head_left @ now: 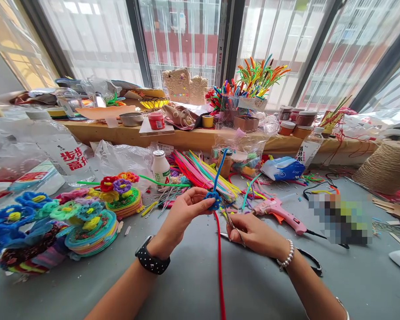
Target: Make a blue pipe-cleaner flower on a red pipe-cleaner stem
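My left hand [190, 209] pinches a small blue pipe-cleaner flower [213, 201] between thumb and fingertips. From the flower a blue stem [220, 171] sticks upward. My right hand [253, 233] is closed around slim metal scissors [228, 215], their blades pointing up beside the flower's right edge. A long red pipe cleaner [219, 266] runs from below the flower down toward the table's front edge; whether it is joined to the flower is hidden. Under my right hand lies another tool with a black looped handle [315, 264], partly covered.
Finished pipe-cleaner flowers [16, 216] on coiled bases stand at left. Loose pipe cleaners [200, 171] lie beyond my hands. A pink glue gun [283, 215] rests at right, near a twine spool [385, 166]. Bottles [160, 171], jars and a packed wooden ledge [186, 140] line the back.
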Motion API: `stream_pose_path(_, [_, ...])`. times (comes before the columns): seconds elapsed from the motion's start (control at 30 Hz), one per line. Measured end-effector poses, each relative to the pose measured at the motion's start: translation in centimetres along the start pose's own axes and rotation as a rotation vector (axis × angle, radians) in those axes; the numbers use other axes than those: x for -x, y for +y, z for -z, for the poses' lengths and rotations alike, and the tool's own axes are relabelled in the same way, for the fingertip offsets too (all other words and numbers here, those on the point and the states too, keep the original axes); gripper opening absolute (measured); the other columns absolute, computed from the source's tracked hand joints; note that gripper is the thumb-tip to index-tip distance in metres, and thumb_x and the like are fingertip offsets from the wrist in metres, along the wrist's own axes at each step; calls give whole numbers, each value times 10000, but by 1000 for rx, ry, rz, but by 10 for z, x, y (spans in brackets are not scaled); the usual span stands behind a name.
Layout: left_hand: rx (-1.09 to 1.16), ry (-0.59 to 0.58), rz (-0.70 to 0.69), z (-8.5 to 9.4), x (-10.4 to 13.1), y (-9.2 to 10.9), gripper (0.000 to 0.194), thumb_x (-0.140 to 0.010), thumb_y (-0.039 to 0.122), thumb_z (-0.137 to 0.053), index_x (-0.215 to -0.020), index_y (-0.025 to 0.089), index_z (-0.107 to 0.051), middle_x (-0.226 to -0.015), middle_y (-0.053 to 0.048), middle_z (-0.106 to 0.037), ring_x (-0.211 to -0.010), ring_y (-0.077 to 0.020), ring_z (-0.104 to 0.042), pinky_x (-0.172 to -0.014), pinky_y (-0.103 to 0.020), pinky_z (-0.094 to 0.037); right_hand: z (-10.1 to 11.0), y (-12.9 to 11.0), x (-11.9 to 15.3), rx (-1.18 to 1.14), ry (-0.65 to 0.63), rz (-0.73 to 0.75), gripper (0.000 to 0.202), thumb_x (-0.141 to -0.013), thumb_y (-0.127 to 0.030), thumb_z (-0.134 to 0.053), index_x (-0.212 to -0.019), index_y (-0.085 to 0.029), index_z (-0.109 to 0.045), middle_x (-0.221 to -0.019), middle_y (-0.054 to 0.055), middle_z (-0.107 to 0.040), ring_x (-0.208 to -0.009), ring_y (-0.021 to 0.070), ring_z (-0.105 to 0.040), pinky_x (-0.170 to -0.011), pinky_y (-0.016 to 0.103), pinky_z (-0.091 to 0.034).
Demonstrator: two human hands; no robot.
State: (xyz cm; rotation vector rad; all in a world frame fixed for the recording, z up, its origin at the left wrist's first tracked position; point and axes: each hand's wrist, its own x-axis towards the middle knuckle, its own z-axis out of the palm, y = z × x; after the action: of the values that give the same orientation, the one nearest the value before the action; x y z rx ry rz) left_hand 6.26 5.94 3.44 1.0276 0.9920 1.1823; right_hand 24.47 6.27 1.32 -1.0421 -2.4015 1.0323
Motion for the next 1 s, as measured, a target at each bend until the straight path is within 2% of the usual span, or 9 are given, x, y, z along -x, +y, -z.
stream_pose_path(0.13, [-55,5,-3,1,0,1,205,-594,231,-667,-722,151,-529,-630,20,-591,-603,-91,-547,-593,-218,-458,-2,-2,-2,-36,-17,20,614,-648,-732,-195,-589,-159,-406,-576,-18,-411,-530,98,-352,-484,213,-271])
stream_pose_path(0.33, [-73,7,-7,1,0,4,207,-596,239,-663,-726,153,-528,-618,30,-581,-591,-85,-542,-606,-222,-453,-4,-3,-3,-3,38,18,596,-677,-713,-202,-547,-157,-373,-532,-30,-359,-505,88,-299,-463,214,-232])
stream_pose_path(0.53, [-85,-5,-3,1,1,5,219,-582,236,-670,-725,151,-528,-609,24,-586,-572,-93,-547,-588,-223,-444,-4,-2,-2,-33,12,54,606,-687,-708,-180,-576,-155,-405,-550,-28,-366,-517,90,-310,-463,210,-240])
stream_pose_path(0.8, [-43,9,-8,3,-1,4,227,-569,228,-679,-734,145,-546,-664,8,-594,-624,-102,-552,-598,-230,-452,-3,-1,-2,3,137,2,489,-718,-578,-410,-482,-163,-304,-494,-45,-349,-484,75,-294,-449,204,-234])
stream_pose_path(0.9, [-26,41,-12,2,0,5,204,-579,234,-671,-723,152,-552,-665,18,-593,-638,-101,-550,-620,-234,-450,-2,-1,-2,-41,180,-10,476,-752,-564,-359,-496,-163,-328,-506,-35,-390,-490,80,-326,-470,207,-269])
stream_pose_path(1.0, [-69,43,-22,0,2,6,191,-597,257,-655,-721,147,-560,-696,4,-600,-665,-112,-549,-647,-249,-443,-1,-2,-3,-22,167,6,516,-735,-634,-272,-555,-163,-381,-543,-22,-411,-514,95,-336,-475,216,-275])
